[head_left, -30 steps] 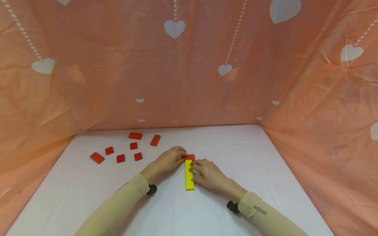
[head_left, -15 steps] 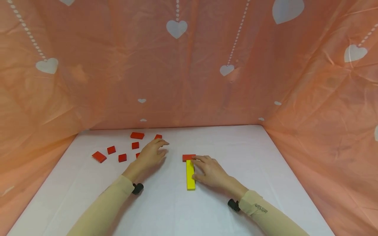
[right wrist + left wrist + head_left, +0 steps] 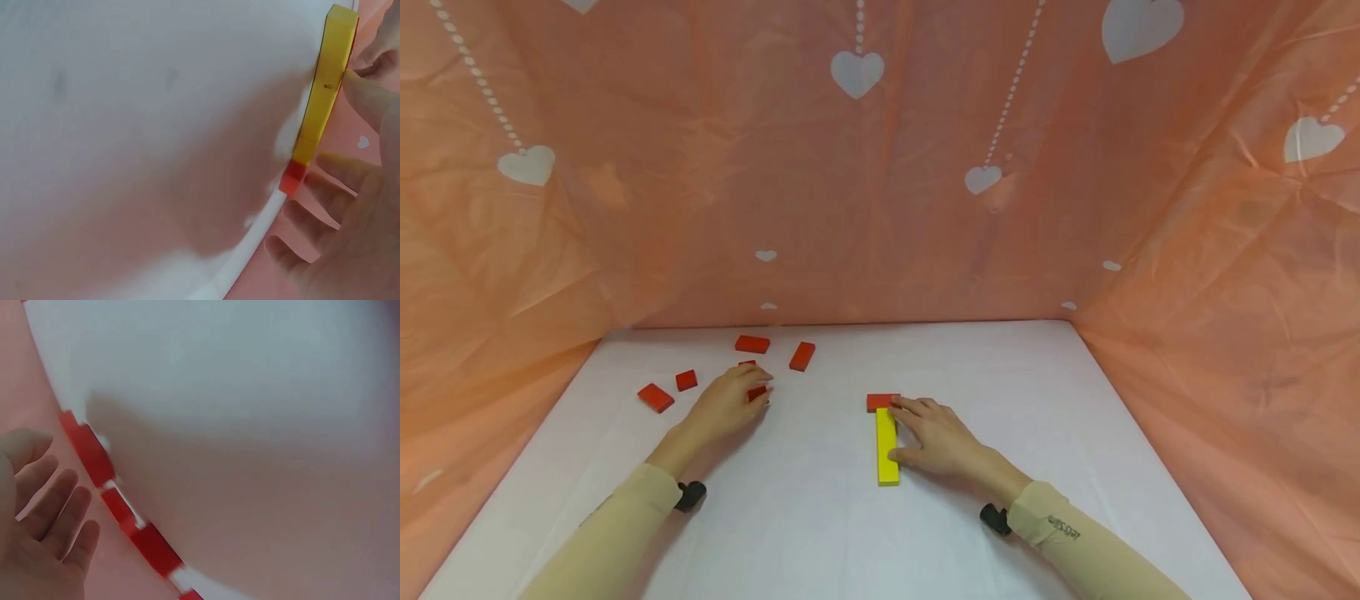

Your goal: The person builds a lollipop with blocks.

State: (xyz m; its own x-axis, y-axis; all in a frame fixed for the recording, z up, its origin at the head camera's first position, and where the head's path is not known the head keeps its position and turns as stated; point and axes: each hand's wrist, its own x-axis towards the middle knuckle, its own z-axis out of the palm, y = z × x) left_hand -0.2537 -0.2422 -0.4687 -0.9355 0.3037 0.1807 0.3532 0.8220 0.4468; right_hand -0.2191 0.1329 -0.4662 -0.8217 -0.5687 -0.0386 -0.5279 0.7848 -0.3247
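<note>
A wrinkled peach-orange cloth backdrop printed with white hearts surrounds the far side and both sides of a white-covered table. Two forearms in beige sleeves reach in from the near edge. The person's right hand, at centre, has its fingers extended and slightly spread, grasping nothing, its thumb beside the long, flat, straight-edged yellow bar and its fingertips at the bar's far end. The left hand, at left, has its fingers loosely bent and spread apart around a small red square block; whether they touch it cannot be told. The yellow bar points away from the person, and a flat red rectangular block lies crosswise against its far end, making a T. Loose at left are three more red rectangular blocks and at least two other small red squares, one partly behind the left hand. The step in hand seems to be picking out a red piece while the right hand steadies the T; the next move probably calls for closing the left thumb and fingertips on the small block without nudging its neighbours.
</note>
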